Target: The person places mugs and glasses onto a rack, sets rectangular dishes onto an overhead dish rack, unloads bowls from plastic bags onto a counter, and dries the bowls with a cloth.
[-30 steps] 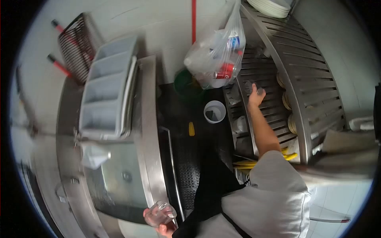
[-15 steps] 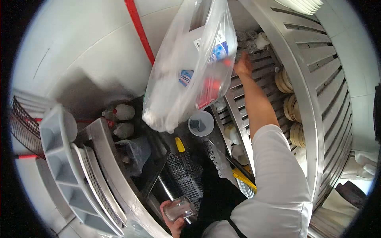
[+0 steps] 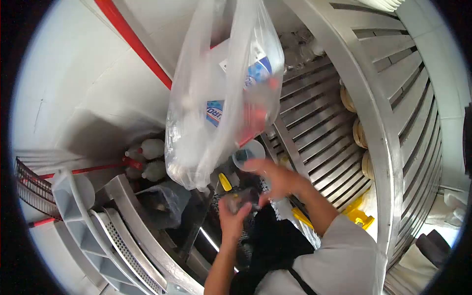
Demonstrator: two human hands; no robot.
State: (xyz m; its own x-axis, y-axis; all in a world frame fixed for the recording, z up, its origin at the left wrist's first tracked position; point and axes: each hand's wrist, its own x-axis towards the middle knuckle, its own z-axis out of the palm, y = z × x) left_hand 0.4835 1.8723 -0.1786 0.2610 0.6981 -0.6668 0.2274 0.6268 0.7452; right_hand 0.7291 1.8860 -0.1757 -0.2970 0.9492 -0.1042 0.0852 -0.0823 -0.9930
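Observation:
Low in the middle, my left hand [image 3: 232,214] is wrapped round a clear glass [image 3: 246,197]. Close to its right, my right hand [image 3: 275,179] has its fingers spread, blurred by motion, with the lower fingers beside the glass. Whether they touch it is unclear. Several clear glasses [image 3: 297,49] stand at the back of the slatted metal shelf [image 3: 319,137], beyond both hands.
A clear plastic bag [image 3: 191,142] with containers hangs ahead of my hands. Below it are a white bucket [image 3: 250,153] and a yellow object [image 3: 224,182]. A grey compartment tray [image 3: 81,221] leans at left; stacked bowls [image 3: 360,132] are at right.
My right hand has come back from the glasses on the shelf towards my left hand. My left hand has risen with the glass. The view has shifted slightly.

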